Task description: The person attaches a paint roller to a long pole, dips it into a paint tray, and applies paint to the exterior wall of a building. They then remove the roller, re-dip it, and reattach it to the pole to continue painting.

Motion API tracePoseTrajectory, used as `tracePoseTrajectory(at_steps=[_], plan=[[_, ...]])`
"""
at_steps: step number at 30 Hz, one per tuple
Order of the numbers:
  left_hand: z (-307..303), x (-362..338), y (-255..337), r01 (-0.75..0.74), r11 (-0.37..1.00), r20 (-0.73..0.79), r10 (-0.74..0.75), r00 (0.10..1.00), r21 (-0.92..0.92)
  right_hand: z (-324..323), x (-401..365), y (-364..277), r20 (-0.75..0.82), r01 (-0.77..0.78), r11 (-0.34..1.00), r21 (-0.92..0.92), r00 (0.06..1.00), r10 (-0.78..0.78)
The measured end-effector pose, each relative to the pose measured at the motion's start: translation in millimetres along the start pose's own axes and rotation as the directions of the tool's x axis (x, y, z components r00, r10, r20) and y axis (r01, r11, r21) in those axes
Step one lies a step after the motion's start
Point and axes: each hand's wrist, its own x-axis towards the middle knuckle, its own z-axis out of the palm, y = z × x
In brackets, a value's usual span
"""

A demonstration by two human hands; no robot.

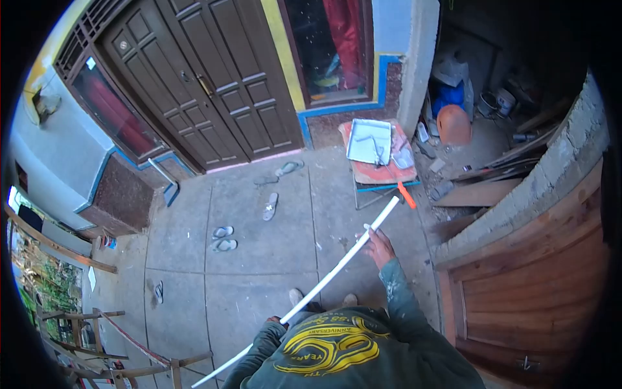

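A long white pole (334, 271) runs diagonally in front of my body, from low on the left up towards the stool. My left hand (280, 321) is closed round its lower part near my waist, mostly hidden by the sleeve. Farther up, my right hand (378, 248) grips the pole with fingers partly spread and a whitish fingertip across it. The pole's upper end is close beside an orange handle (406, 194) that sticks out past the stool's front edge. On the stool (369, 174) lies a white paint tray (360, 133) with a roller frame in it.
Several sandals (270, 206) lie on the concrete floor (259, 285). A dustpan (171, 193) leans by the wall near the brown double door (214, 84). At right are a wooden door panel (531, 285), boards (483, 193) and an orange tub (454, 125). A wooden railing (139, 375) stands lower left.
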Motion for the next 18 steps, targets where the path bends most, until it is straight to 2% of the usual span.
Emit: tracePoseTrajectory(at_steps=[2,4,6,9,11,12,14,16,17,18], plan=[[-7,-17,-7,0.011,0.999,-0.016,-0.012,1.0,-0.03,6,-5,-7,-0.066,0.016,0.995,0.095,0.998,-0.009],[25,11,4,-0.049,0.998,-0.043,0.048,0.998,-0.039,-21,2,-13,-0.118,0.024,1.0,0.02,0.993,-0.022],[22,0,-20,-0.019,1.0,-0.06,0.018,0.998,-0.014,-11,3,0,-0.165,0.037,0.999,0.0,0.986,-0.036],[17,-5,-17,-0.07,0.997,-0.071,0.068,0.995,-0.025,-15,5,8,-0.179,0.036,0.999,-0.013,0.983,-0.038],[27,12,-13,-0.179,0.982,-0.076,0.183,0.98,0.064,-21,2,9,-0.18,0.026,0.999,-0.042,0.983,-0.033],[22,15,-1,-0.188,0.98,-0.085,0.193,0.978,0.062,-23,5,6,-0.173,0.02,0.998,-0.065,0.984,-0.031],[0,-17,31,-0.303,0.949,-0.198,0.281,0.939,-0.088,-19,4,3,-0.159,0.026,0.998,-0.061,0.987,-0.036],[-18,-30,66,-0.442,0.892,-0.274,0.403,0.873,-0.094,-11,0,-4,-0.119,0.025,0.997,-0.068,0.992,-0.033],[-29,-39,85,-0.53,0.842,-0.352,0.467,0.811,-0.103,-8,0,-3,-0.118,0.018,0.998,-0.067,0.993,-0.026],[-40,-50,106,-0.532,0.837,-0.378,0.455,0.807,-0.13,-6,0,-2,-0.097,0.024,0.997,-0.079,0.995,-0.031]])
